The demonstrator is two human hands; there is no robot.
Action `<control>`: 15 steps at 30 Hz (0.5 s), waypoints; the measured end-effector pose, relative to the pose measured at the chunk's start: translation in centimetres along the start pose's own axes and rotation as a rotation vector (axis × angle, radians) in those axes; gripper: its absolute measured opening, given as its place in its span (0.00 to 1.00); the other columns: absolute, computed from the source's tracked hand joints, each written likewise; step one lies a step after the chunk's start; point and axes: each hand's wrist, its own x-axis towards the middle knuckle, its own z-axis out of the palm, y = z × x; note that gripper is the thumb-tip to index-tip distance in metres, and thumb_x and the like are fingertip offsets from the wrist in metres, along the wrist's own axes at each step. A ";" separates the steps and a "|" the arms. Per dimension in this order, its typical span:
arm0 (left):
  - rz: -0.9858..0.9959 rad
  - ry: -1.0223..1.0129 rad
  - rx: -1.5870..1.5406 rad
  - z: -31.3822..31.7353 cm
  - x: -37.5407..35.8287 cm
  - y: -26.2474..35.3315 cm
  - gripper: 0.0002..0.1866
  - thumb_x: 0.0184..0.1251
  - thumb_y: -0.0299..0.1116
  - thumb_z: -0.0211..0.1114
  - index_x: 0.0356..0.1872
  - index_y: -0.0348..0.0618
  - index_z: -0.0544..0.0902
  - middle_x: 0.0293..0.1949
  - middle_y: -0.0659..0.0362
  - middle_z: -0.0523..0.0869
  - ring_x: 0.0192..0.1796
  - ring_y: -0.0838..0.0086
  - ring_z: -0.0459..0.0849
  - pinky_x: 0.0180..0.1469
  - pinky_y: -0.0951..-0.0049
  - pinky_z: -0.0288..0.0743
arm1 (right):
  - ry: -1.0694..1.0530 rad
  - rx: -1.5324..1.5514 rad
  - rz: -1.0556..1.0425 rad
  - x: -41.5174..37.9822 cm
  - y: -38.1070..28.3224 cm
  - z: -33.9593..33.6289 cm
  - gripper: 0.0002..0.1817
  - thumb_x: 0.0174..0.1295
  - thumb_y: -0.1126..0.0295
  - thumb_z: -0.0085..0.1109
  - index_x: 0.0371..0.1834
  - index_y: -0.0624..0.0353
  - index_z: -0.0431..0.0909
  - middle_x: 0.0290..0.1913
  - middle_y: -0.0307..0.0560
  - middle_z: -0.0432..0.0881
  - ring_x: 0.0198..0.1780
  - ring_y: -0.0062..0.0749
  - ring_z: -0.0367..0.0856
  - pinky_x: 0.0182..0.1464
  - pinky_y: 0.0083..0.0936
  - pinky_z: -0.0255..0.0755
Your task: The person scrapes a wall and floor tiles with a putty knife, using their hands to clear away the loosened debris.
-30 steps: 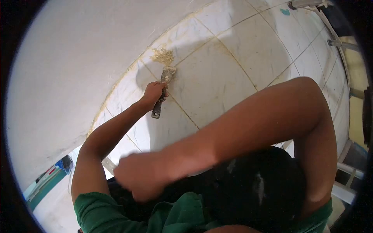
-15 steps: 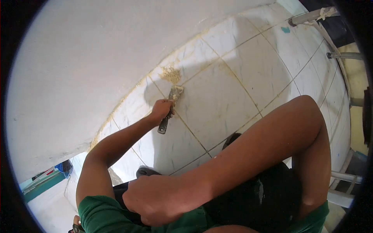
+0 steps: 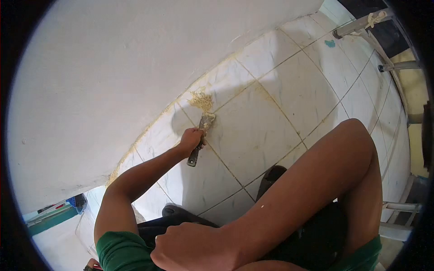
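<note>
My left hand (image 3: 191, 139) is closed around the handle of a putty knife (image 3: 206, 122), held low over the white tiled floor. Pale yellowish residue coats its blade. Just beyond the blade tip lies a small heap of crumbly yellowish scrapings (image 3: 201, 100), near the foot of the wall. My right forearm crosses in front of my body, and my right hand (image 3: 192, 246) is curled into a fist near my left sleeve. Its fingers face away, so whatever they may hold is hidden.
A plain whitish wall (image 3: 104, 81) rises at the left, with yellowish residue along its base. Metal legs (image 3: 361, 27) of furniture stand at the right. A teal scrap (image 3: 330, 44) lies on the tiles. My dark shoe (image 3: 271, 178) shows beneath my right arm.
The view has tilted, so the whole scene sits a little lower in the picture. The putty knife keeps nearly the same place beside the scrapings, still in my left hand.
</note>
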 end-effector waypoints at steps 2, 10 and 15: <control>0.005 0.006 0.005 0.1 -0.1 0.1 0.10 0.61 0.34 0.54 0.27 0.37 0.74 0.16 0.56 0.77 0.15 0.75 0.72 0.19 0.76 0.68 | 0.031 0.015 -0.016 -0.2 0.2 -0.3 0.10 0.49 0.68 0.56 0.19 0.64 0.79 0.22 0.57 0.81 0.25 0.38 0.82 0.25 0.32 0.74; -0.017 -0.001 0.001 -0.2 0.0 0.1 0.10 0.59 0.33 0.56 0.26 0.36 0.75 0.18 0.55 0.77 0.17 0.74 0.74 0.19 0.74 0.70 | 0.048 0.226 -0.075 0.6 2.5 0.1 0.09 0.45 0.71 0.53 0.16 0.67 0.75 0.20 0.61 0.78 0.26 0.52 0.79 0.31 0.39 0.74; 0.365 0.009 0.533 -1.0 2.3 -0.7 0.10 0.58 0.34 0.57 0.26 0.37 0.76 0.21 0.55 0.77 0.20 0.72 0.75 0.23 0.70 0.72 | 0.338 0.283 0.153 -0.2 13.5 0.6 0.10 0.49 0.70 0.54 0.15 0.64 0.71 0.16 0.55 0.72 0.18 0.39 0.73 0.26 0.33 0.67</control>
